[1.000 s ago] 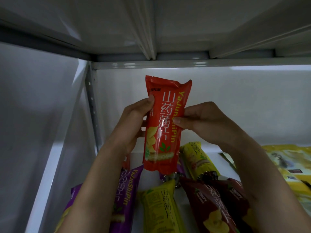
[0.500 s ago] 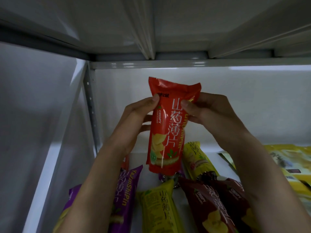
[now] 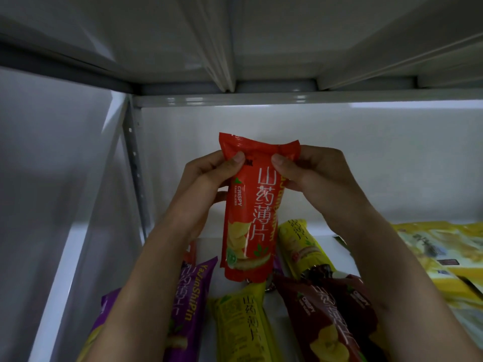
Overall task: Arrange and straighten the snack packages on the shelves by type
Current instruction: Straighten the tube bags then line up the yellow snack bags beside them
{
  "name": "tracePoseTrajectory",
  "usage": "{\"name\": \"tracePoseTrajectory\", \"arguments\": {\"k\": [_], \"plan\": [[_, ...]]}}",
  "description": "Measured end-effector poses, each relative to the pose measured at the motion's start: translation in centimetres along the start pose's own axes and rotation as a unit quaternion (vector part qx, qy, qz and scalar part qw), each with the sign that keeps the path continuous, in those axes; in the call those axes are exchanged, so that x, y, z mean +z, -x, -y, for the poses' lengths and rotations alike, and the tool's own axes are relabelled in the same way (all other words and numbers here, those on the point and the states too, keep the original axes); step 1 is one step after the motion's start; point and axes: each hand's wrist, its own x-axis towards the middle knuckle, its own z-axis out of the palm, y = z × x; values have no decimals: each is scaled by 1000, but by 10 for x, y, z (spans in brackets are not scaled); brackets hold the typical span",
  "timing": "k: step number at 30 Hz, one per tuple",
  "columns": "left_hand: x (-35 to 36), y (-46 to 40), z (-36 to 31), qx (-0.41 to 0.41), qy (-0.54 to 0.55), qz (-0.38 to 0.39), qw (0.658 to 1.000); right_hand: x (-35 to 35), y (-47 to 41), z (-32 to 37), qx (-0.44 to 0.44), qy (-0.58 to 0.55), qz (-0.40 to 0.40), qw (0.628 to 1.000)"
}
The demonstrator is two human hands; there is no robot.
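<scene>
A long red snack package (image 3: 248, 212) hangs upright above the shelf, its printed front facing me. My left hand (image 3: 206, 178) pinches its top left corner and my right hand (image 3: 311, 173) pinches its top right corner, thumbs on the front. Below it on the white shelf (image 3: 339, 254) lie a purple package (image 3: 190, 304), a yellow-green package (image 3: 240, 322), another yellow-green one (image 3: 300, 246) farther back, and dark red packages (image 3: 329, 317). A bit of another red package (image 3: 192, 253) shows behind my left forearm.
Flat yellow bags (image 3: 439, 257) lie at the right of the shelf. A grey upright post (image 3: 134, 163) with holes stands at the back left corner. The shelf board above (image 3: 261, 48) hangs low over my hands.
Both hands slid up from the package's middle to its top corners. The package turned so its front faces me and it dropped slightly lower.
</scene>
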Motion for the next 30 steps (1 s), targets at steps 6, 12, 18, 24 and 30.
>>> {"name": "tracePoseTrajectory", "arguments": {"k": [6,12,18,24,30], "plan": [[5,-1,3,5,-4,-25,1000,1,0,1,11,12,9,1000],[3,-1,2,13,-3,-40,999,2,1,5,10,-3,21,1000],[7,2,-2,-7,-3,19,1000,2,0,-3,-14,22,6,1000],[7,2,-2,-6,3,10,1000,4,0,-6,0,38,5,999],[5,3,-3,-37,23,59,997,3,-1,-3,3,22,-29,999]]}}
